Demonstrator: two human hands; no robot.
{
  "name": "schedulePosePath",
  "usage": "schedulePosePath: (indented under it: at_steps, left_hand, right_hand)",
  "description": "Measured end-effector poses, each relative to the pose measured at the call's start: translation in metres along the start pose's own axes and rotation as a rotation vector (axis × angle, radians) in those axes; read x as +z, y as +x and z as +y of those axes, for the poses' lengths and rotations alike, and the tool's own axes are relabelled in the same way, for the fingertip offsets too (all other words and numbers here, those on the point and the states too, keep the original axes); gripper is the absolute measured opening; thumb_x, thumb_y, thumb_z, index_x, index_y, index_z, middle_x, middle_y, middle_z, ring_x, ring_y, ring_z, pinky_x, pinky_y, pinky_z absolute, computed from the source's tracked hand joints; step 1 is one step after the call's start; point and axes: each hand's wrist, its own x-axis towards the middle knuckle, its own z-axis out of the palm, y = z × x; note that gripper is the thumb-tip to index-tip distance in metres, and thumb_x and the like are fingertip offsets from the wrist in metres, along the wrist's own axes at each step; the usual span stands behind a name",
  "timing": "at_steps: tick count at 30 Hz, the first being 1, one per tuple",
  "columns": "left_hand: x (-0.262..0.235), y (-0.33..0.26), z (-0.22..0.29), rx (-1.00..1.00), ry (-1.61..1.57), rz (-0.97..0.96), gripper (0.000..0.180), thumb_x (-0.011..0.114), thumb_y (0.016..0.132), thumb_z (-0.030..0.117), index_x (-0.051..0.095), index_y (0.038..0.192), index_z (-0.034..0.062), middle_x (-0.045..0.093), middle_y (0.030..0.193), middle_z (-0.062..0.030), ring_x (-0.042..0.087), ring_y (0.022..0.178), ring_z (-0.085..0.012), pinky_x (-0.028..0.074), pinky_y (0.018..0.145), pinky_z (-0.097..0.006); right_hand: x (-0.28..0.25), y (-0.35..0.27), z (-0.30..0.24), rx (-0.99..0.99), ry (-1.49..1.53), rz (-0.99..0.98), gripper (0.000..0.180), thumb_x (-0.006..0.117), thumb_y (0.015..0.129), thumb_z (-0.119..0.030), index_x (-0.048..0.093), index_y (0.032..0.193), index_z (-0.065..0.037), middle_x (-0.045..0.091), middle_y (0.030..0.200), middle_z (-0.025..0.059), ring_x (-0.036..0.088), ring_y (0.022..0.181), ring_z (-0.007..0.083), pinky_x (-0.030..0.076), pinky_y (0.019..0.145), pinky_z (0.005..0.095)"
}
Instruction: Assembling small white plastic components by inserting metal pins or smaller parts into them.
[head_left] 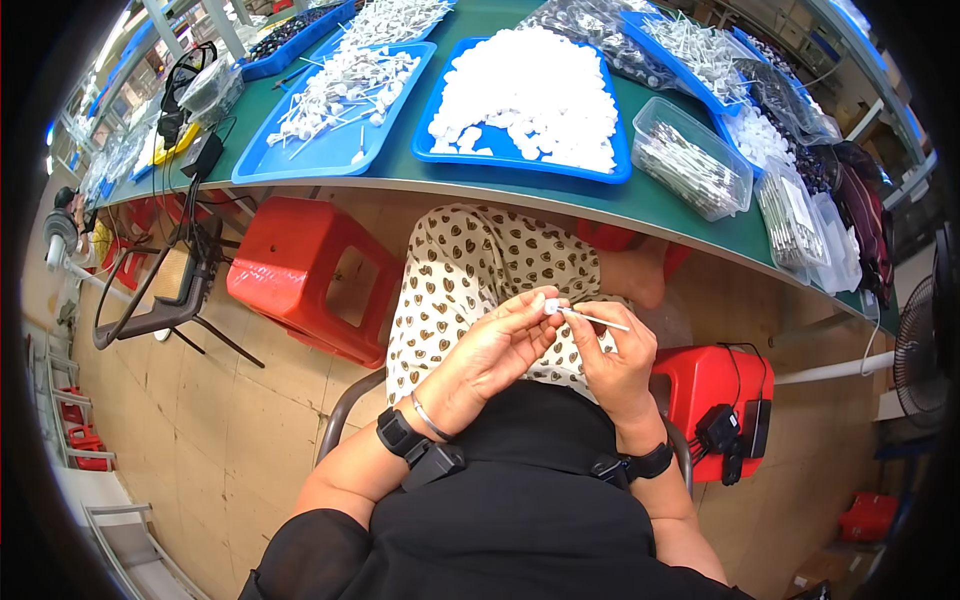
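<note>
Over my lap both hands meet at chest height. Between its thumb and fingertips my left hand (505, 350) pinches a small white cap (553, 306). My right hand (620, 362) grips a thin pale rod (600, 321), whose left end touches the cap while its other end points right. Whether the rod sits inside the cap I cannot tell. Ahead on the table a blue tray (420, 150) bears a heap of loose white caps (530, 95). To its right stands a clear plastic box (735, 195) of thin rods (690, 165).
Capped rods (345, 90) lie in another blue tray (250, 165) on the green table (400, 172). Red stools stand left (290, 255) and right (690, 375), the right one bearing black adapters (718, 430). A fan (920, 350) is at far right. Another person (65, 220) sits far left.
</note>
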Motion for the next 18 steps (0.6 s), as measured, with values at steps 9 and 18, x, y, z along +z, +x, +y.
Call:
schedulePosePath:
  at_steps: [9, 18]
  left_hand:
    - [-0.0019, 0.0011, -0.0018, -0.012, -0.028, -0.006, 0.026, 0.057, 0.092, 0.010, 0.052, 0.115, 0.0000, 0.062, 0.104, -0.0096, 0.061, 0.091, -0.0136, 0.052, 0.082, -0.024]
    - [-0.0030, 0.0024, -0.0027, -0.017, -0.062, -0.013, 0.027, 0.058, 0.091, 0.009, 0.053, 0.115, -0.0010, 0.062, 0.104, -0.0101, 0.061, 0.090, -0.0140, 0.053, 0.083, -0.025]
  right_hand:
    - [-0.0012, -0.0002, -0.0025, 0.098, 0.014, -0.022, 0.010, 0.070, 0.079, -0.003, 0.063, 0.085, 0.001, 0.066, 0.076, 0.0102, 0.065, 0.062, 0.0190, 0.051, 0.055, 0.0276]
    - [-0.0007, -0.0005, -0.0028, 0.090, 0.008, -0.019, 0.010, 0.070, 0.078, -0.003, 0.063, 0.085, 0.000, 0.066, 0.075, 0.0097, 0.066, 0.062, 0.0185, 0.052, 0.055, 0.0273]
